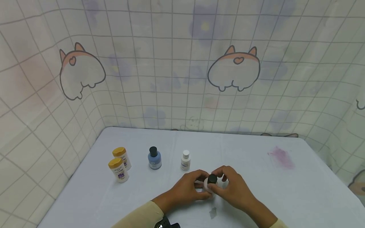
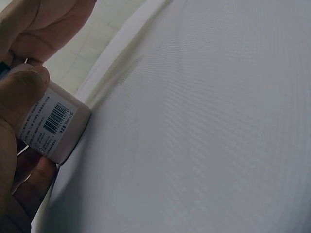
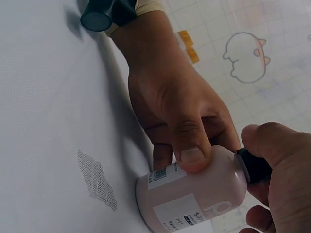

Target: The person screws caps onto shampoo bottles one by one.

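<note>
A pale pink bottle [image 3: 194, 194] with a white label and a black cap [image 1: 212, 179] stands upright on the white-covered table, between both hands. My left hand [image 1: 189, 186] grips its body, the thumb lying along the side above the barcode label [image 2: 53, 121] in the left wrist view. From the other side, my right hand [image 1: 232, 186] pinches the black cap between thumb and fingers. Just beyond the left hand stands a small white bottle [image 1: 185, 161] with a white cap.
A blue bottle [image 1: 155, 161] with a black cap stands farther left. Two white bottles with yellow caps, one nearer [image 1: 121, 174] and one behind [image 1: 125, 160], are at the table's left. A pink stain [image 1: 281, 157] marks the cover at right. A checked curtain [image 1: 182, 69] hangs behind.
</note>
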`<state>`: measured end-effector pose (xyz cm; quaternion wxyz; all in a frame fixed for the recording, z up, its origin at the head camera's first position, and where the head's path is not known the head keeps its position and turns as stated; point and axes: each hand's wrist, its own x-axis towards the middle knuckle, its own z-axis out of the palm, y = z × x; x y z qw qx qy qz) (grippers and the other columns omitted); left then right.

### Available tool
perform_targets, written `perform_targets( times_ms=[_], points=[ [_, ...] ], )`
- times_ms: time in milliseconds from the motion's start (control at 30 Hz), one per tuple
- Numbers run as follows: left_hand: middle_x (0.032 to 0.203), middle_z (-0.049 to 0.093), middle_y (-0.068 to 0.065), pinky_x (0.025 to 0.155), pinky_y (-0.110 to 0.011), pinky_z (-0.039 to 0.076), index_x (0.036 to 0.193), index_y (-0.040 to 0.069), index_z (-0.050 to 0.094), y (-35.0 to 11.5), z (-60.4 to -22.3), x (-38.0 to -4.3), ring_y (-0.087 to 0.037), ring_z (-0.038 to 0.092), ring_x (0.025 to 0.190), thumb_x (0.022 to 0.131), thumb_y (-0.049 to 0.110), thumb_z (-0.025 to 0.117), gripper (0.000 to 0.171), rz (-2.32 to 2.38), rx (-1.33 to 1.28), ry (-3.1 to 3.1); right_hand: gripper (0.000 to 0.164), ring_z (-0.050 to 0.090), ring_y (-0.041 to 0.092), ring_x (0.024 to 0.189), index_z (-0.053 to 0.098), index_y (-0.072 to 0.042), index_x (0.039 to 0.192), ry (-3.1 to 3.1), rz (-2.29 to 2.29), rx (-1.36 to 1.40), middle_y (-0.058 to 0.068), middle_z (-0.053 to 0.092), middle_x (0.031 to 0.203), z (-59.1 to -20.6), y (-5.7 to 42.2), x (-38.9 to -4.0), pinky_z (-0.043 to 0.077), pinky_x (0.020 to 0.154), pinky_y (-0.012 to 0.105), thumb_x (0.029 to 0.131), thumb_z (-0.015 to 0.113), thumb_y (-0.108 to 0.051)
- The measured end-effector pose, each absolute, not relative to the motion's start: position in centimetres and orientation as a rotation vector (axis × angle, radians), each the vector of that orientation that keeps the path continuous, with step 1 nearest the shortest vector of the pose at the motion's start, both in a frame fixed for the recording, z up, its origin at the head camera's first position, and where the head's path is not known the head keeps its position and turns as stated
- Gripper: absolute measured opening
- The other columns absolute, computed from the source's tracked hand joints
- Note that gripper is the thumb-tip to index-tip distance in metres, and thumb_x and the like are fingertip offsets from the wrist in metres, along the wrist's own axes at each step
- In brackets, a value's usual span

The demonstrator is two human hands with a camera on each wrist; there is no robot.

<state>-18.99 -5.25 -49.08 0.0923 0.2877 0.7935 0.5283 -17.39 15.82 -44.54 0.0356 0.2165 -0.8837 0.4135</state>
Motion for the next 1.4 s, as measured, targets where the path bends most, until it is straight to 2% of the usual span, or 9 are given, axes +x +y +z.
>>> perform_targets(
  times_ms=[133, 267, 433, 533, 633, 800, 1067, 1267, 1400],
  points=[
    [0.116, 0.055, 0.012, 0.087, -0.016, 0.047, 0.121, 0.024, 0.051, -5.22, -49.01, -19.03, -0.002, 0.054, 0.107, 0.076, 0.036, 0.077, 0.053, 1.573, 0.843, 2.352, 0.039, 0.054, 0.015, 0.088, 0.056, -0.031, 0.099, -2.748, 1.283, 0.623, -0.016, 0.055, 0.101, -44.64, 15.73, -17.5, 0.048, 0.075, 0.038, 0.073, 0.071, -0.057],
    [0.117, 0.055, 0.013, 0.087, -0.016, 0.046, 0.121, 0.025, 0.051, -5.24, -48.9, -18.99, -0.001, 0.054, 0.108, 0.076, 0.038, 0.077, 0.053, 1.562, 0.819, 2.358, 0.047, 0.052, 0.01, 0.09, 0.056, -0.035, 0.114, -2.761, 1.252, 0.678, -0.018, 0.053, 0.109, -44.57, 15.9, -17.43, 0.048, 0.077, 0.037, 0.074, 0.071, -0.056],
    [0.121, 0.053, 0.013, 0.088, -0.016, 0.046, 0.125, 0.025, 0.05, -5.29, -48.89, -18.9, -0.001, 0.053, 0.11, 0.076, 0.041, 0.076, 0.057, 1.553, 0.797, 2.354, 0.05, 0.053, 0.006, 0.096, 0.052, -0.03, 0.127, -2.65, 1.221, 0.92, -0.016, 0.052, 0.119, -44.4, 16.22, -17.49, 0.05, 0.08, 0.036, 0.082, 0.073, -0.032],
    [0.122, 0.053, 0.012, 0.088, -0.016, 0.046, 0.126, 0.024, 0.049, -5.29, -48.87, -18.92, -0.002, 0.052, 0.111, 0.076, 0.039, 0.076, 0.058, 1.565, 0.807, 2.344, 0.046, 0.053, 0.006, 0.1, 0.054, -0.027, 0.126, -2.588, 1.237, 1.012, -0.014, 0.054, 0.119, -44.36, 16.26, -17.5, 0.05, 0.082, 0.037, 0.084, 0.072, -0.017],
    [0.122, 0.054, 0.011, 0.088, -0.017, 0.046, 0.126, 0.023, 0.049, -5.27, -48.82, -18.92, -0.002, 0.052, 0.111, 0.076, 0.038, 0.077, 0.059, 1.577, 0.819, 2.338, 0.041, 0.053, 0.006, 0.101, 0.057, -0.026, 0.121, -2.574, 1.255, 1.023, -0.015, 0.055, 0.117, -44.35, 16.21, -17.52, 0.05, 0.082, 0.037, 0.084, 0.07, -0.013],
    [0.12, 0.054, 0.012, 0.087, -0.017, 0.047, 0.124, 0.024, 0.05, -5.25, -48.86, -18.81, -0.002, 0.054, 0.109, 0.075, 0.039, 0.077, 0.058, 1.591, 0.815, 2.335, 0.035, 0.054, 0.004, 0.096, 0.059, -0.027, 0.114, -2.586, 1.225, 0.953, -0.018, 0.056, 0.112, -44.56, 16.2, -17.64, 0.051, 0.077, 0.033, 0.083, 0.073, -0.02],
    [0.118, 0.055, 0.013, 0.089, -0.018, 0.046, 0.12, 0.027, 0.052, -5.11, -48.83, -18.84, -0.003, 0.055, 0.107, 0.076, 0.036, 0.078, 0.052, 1.608, 0.836, 2.325, 0.036, 0.054, 0.009, 0.093, 0.056, -0.036, 0.101, -2.725, 1.246, 0.659, -0.019, 0.055, 0.099, -44.77, 15.86, -17.53, 0.048, 0.081, 0.038, 0.074, 0.071, -0.056],
    [0.117, 0.055, 0.013, 0.088, -0.018, 0.046, 0.12, 0.026, 0.052, -5.15, -48.81, -18.83, -0.002, 0.055, 0.107, 0.076, 0.037, 0.077, 0.052, 1.593, 0.817, 2.335, 0.044, 0.053, 0.01, 0.098, 0.056, -0.033, 0.105, -2.767, 1.255, 0.63, -0.017, 0.054, 0.103, -44.77, 15.69, -17.51, 0.047, 0.085, 0.041, 0.073, 0.071, -0.058],
    [0.119, 0.055, 0.013, 0.088, -0.017, 0.046, 0.122, 0.025, 0.052, -5.19, -48.93, -18.85, -0.002, 0.054, 0.107, 0.078, 0.038, 0.076, 0.052, 1.565, 0.825, 2.359, 0.045, 0.051, 0.004, 0.098, 0.055, -0.033, 0.118, -2.738, 1.207, 0.775, -0.018, 0.051, 0.113, -44.47, 15.95, -17.42, 0.049, 0.083, 0.036, 0.079, 0.072, -0.047]
  ],
)
